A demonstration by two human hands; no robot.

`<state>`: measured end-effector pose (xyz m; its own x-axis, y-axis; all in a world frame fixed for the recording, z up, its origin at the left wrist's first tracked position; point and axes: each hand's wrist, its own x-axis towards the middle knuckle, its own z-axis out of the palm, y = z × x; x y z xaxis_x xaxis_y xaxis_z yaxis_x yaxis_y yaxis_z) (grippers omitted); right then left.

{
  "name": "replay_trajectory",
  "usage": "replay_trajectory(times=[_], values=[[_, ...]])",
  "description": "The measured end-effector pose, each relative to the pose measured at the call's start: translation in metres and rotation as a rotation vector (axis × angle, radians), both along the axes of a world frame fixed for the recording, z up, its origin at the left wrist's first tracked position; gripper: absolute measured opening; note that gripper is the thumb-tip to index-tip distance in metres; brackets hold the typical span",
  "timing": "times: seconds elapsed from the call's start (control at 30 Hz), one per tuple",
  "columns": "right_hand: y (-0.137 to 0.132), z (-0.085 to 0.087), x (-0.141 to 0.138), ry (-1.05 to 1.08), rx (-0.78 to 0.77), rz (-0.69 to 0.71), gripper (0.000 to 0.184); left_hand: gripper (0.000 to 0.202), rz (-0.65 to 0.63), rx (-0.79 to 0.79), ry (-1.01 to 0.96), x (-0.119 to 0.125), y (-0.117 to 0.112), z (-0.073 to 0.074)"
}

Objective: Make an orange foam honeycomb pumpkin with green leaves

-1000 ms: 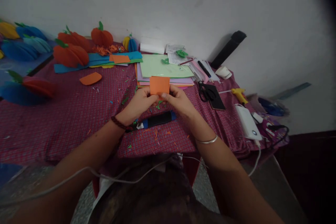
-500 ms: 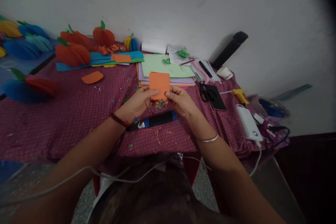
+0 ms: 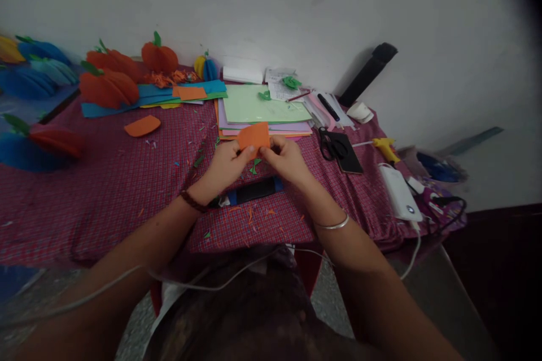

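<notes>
Both my hands grip a small piece of orange paper (image 3: 254, 136), held above the front middle of the table and tilted away from me. My left hand (image 3: 226, 168) pinches its lower left part, thumb on the near face. On the lower right, my right hand (image 3: 288, 161) closes on it with thumb and fingers. Whether it is one sheet or several layers I cannot tell. Below the hands lie green paper scraps (image 3: 255, 166) and a black and blue tool (image 3: 256, 190), partly hidden by my left wrist.
A stack of coloured sheets (image 3: 258, 104) lies behind my hands. Black scissors (image 3: 332, 145) rest on a dark notebook (image 3: 350, 159) at right, near a yellow glue gun (image 3: 386, 149) and a white power bank (image 3: 400, 194). Paper pumpkins (image 3: 109, 89) and an orange cutout (image 3: 143, 126) sit at left.
The orange paper has tipped back and looks shorter and slightly turned; my fingers have shifted along its lower edge. The whole view has moved slightly.
</notes>
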<state>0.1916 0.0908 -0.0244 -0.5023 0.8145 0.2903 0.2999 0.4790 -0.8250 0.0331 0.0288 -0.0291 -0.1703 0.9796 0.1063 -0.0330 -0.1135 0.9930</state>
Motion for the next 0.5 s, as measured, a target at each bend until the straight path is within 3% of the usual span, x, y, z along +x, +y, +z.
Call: replay_trajectory(times=[0.13, 0.2, 0.37, 0.5], values=[[-0.0019, 0.0043, 0.0016, 0.292, -0.41, 0.265, 0.029, 0.02, -0.176, -0.075, -0.173, -0.0041, 0.0016, 0.0041], [-0.0033, 0.0044, 0.0025, 0.347, -0.523, 0.333, 0.033, 0.025, -0.244, -0.103, -0.248, -0.0052, 0.0008, 0.0057], [-0.0046, 0.0019, 0.0029, 0.365, -0.573, 0.376, 0.034, 0.029, -0.254, -0.106, -0.358, -0.0058, 0.0, 0.004], [-0.0035, 0.0021, 0.0012, 0.342, -0.526, 0.272, 0.037, 0.026, -0.196, -0.074, -0.362, -0.0071, 0.0022, 0.0005]])
